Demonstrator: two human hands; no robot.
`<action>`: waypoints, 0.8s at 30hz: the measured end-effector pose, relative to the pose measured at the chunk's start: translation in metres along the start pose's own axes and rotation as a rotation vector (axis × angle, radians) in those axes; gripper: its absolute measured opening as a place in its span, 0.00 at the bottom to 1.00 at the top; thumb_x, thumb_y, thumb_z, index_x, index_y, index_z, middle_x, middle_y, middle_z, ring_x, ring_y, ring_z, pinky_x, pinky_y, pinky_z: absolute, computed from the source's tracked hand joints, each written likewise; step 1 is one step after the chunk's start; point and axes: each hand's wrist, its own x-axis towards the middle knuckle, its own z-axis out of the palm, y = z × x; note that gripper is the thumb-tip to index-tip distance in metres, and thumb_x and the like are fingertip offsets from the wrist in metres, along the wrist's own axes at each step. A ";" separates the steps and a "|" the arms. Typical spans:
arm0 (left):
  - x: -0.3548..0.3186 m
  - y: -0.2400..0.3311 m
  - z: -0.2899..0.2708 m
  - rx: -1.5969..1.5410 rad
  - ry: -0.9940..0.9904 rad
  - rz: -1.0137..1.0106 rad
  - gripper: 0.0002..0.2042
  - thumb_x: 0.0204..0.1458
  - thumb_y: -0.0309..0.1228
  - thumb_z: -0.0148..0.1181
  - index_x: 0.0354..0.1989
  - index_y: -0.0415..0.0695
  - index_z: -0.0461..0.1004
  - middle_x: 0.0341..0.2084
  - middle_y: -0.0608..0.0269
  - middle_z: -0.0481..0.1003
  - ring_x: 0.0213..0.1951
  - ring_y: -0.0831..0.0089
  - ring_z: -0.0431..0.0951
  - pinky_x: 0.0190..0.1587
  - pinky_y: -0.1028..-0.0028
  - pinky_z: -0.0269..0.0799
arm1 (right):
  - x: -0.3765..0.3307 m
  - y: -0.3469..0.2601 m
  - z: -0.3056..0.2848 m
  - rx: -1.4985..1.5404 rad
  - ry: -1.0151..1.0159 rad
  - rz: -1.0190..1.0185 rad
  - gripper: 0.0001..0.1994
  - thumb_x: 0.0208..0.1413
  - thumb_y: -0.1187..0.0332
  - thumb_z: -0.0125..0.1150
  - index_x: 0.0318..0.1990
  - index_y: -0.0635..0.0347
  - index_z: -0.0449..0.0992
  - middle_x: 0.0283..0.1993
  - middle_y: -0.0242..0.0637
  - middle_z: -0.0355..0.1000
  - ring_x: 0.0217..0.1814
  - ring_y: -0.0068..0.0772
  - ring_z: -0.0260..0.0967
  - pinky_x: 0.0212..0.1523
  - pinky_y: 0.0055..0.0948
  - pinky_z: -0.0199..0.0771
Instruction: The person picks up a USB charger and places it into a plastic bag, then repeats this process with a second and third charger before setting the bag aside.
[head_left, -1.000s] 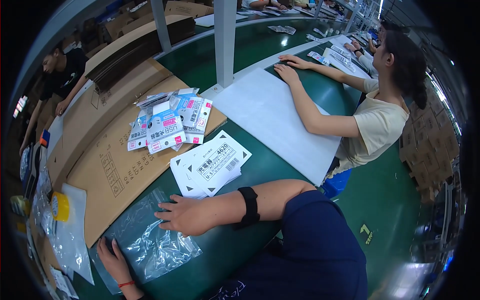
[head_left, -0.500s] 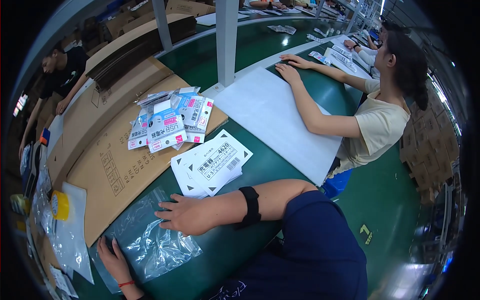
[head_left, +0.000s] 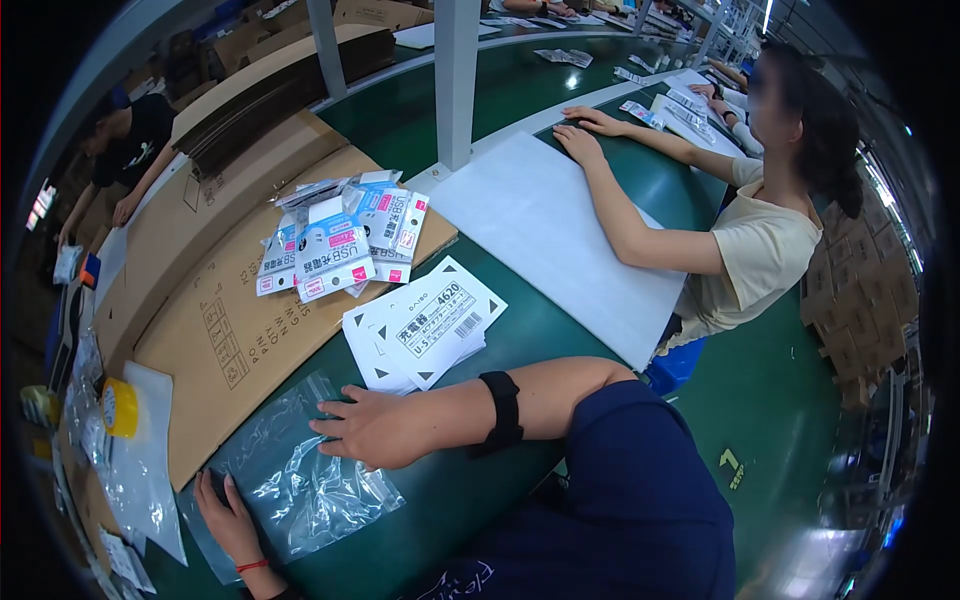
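A clear plastic bag [head_left: 300, 492] lies flat on the green tabletop in front of me, its surface creased and shiny. My right hand [head_left: 375, 430] rests palm down over its upper right part, fingers spread. At the bag's left edge lies my left hand [head_left: 230, 522], fingers stretched out and thumb apart, gripping nothing. Just beyond my right forearm sits a small stack of white printed label sheets [head_left: 440, 325]. Farther back, a pile of blue, white and pink packaged chargers [head_left: 335, 245] rests on a flat brown cardboard carton [head_left: 225, 330].
A white foam sheet [head_left: 560, 220] lies beyond the labels, under a co-worker's forearms [head_left: 640, 230]. A grey post [head_left: 453, 90] stands behind the labels. At left are a yellow tape roll [head_left: 120, 408] and stacked cardboard [head_left: 270, 85]. Another person [head_left: 130, 150] works at far left.
My hands and the bag stay where they were. The co-worker on the right has shifted their head slightly, and the person at far left has lowered theirs and moved an arm.
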 end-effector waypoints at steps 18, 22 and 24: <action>0.000 -0.001 0.000 -0.025 0.003 -0.012 0.19 0.58 0.34 0.53 0.52 0.32 0.67 0.54 0.43 0.66 0.56 0.49 0.66 0.59 0.61 0.60 | -0.001 -0.001 -0.002 0.001 -0.004 0.008 0.30 0.57 0.61 0.54 0.66 0.60 0.56 0.71 0.49 0.44 0.74 0.53 0.37 0.67 0.53 0.45; -0.001 -0.001 0.000 -0.027 0.012 -0.013 0.18 0.58 0.34 0.54 0.51 0.32 0.67 0.53 0.43 0.67 0.56 0.49 0.66 0.58 0.62 0.61 | -0.001 -0.001 -0.001 0.002 0.007 0.000 0.30 0.57 0.62 0.54 0.66 0.60 0.56 0.71 0.49 0.44 0.74 0.53 0.37 0.67 0.53 0.45; -0.001 -0.001 0.000 -0.026 0.014 -0.015 0.18 0.57 0.34 0.54 0.51 0.32 0.67 0.53 0.43 0.67 0.56 0.49 0.66 0.58 0.62 0.61 | -0.002 -0.001 -0.001 0.002 0.005 -0.001 0.30 0.57 0.62 0.54 0.66 0.60 0.55 0.71 0.49 0.44 0.74 0.53 0.37 0.67 0.53 0.45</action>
